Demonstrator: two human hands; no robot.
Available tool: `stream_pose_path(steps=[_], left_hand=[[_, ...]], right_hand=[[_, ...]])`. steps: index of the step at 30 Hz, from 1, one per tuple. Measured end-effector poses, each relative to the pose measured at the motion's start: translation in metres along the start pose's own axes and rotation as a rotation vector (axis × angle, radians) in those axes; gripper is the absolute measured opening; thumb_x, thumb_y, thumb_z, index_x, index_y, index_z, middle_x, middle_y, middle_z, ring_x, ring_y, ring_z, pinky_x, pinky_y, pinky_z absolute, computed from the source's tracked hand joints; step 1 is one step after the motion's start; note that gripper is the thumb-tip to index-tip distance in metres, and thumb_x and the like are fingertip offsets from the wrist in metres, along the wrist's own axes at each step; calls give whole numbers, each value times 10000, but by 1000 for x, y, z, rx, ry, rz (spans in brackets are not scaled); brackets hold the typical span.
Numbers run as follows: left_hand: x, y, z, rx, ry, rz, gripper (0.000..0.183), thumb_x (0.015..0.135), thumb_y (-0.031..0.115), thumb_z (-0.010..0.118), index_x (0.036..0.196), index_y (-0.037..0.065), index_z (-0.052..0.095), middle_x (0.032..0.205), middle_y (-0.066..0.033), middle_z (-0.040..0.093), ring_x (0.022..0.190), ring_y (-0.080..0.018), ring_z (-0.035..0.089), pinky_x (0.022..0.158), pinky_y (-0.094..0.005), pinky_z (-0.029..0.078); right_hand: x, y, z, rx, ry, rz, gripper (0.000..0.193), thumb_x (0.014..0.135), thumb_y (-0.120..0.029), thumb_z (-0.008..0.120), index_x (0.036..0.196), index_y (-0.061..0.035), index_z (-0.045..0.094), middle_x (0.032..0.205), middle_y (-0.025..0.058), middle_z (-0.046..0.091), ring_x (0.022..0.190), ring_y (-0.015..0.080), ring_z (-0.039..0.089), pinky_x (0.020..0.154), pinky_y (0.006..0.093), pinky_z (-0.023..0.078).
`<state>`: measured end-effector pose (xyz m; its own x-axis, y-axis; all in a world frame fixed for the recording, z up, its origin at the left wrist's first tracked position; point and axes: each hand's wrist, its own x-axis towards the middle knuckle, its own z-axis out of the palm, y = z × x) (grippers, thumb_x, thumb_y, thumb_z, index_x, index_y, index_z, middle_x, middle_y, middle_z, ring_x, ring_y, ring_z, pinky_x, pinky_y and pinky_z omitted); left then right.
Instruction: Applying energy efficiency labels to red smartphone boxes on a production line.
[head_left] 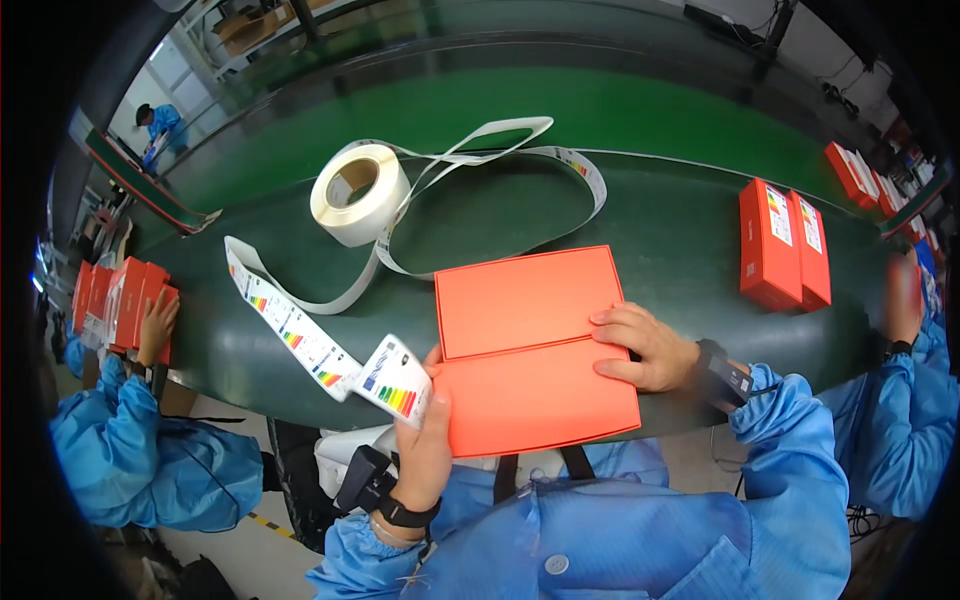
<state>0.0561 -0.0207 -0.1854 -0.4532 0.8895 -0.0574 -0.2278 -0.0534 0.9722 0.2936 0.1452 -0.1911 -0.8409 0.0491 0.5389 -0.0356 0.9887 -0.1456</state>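
I watched the left hand pinch a white label with coloured bars, its end peeled from the long label strip that ran back to the roll on the green belt. The right hand lay flat and unclenched on the orange box, pinning its right edge at the near rim of the belt. To do this well, I judged the box had to be kept pinned, the label squared to an edge, then pressed down from one side to avoid creases.
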Motion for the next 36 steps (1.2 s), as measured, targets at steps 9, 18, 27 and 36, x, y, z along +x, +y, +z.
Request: stream_pose_path(steps=[9, 18, 27, 36], left_hand=[[17, 33, -16, 73, -17, 46, 292, 873, 93, 485, 1109, -79, 500, 1214, -203, 488, 1107, -238, 493, 938, -345, 380], [-22, 62, -15, 277, -376, 92, 276, 889, 34, 447, 1152, -51, 449, 1053, -135, 576, 937, -197, 569, 832, -316, 440], [-39, 65, -32, 210, -455, -20, 461, 824, 174, 583, 1209, -9, 408, 1146, -128, 491, 1071, -223, 476, 920, -350, 358], [-27, 82, -20, -595, -163, -436, 363, 913, 251, 392, 1205, 35, 392, 1110, -127, 529, 1021, -244, 545, 877, -404, 428]], right_hand=[[17, -14, -41, -319, -81, 115, 301, 719, -89, 567, 1018, -97, 598, 1134, 152, 513, 1098, 311, 472, 899, 531, 359], [124, -64, -21, 478, 132, 240, 385, 734, -148, 669, 1094, -60, 566, 1042, 116, 506, 941, 257, 495, 785, 334, 426], [141, -74, 17, 596, 70, 48, 265, 752, -146, 610, 995, -41, 586, 881, 46, 519, 799, 213, 489, 671, 321, 417], [140, -80, 29, 96, 302, -132, 329, 645, -143, 619, 963, -60, 630, 982, 47, 589, 887, 210, 529, 637, 304, 390]])
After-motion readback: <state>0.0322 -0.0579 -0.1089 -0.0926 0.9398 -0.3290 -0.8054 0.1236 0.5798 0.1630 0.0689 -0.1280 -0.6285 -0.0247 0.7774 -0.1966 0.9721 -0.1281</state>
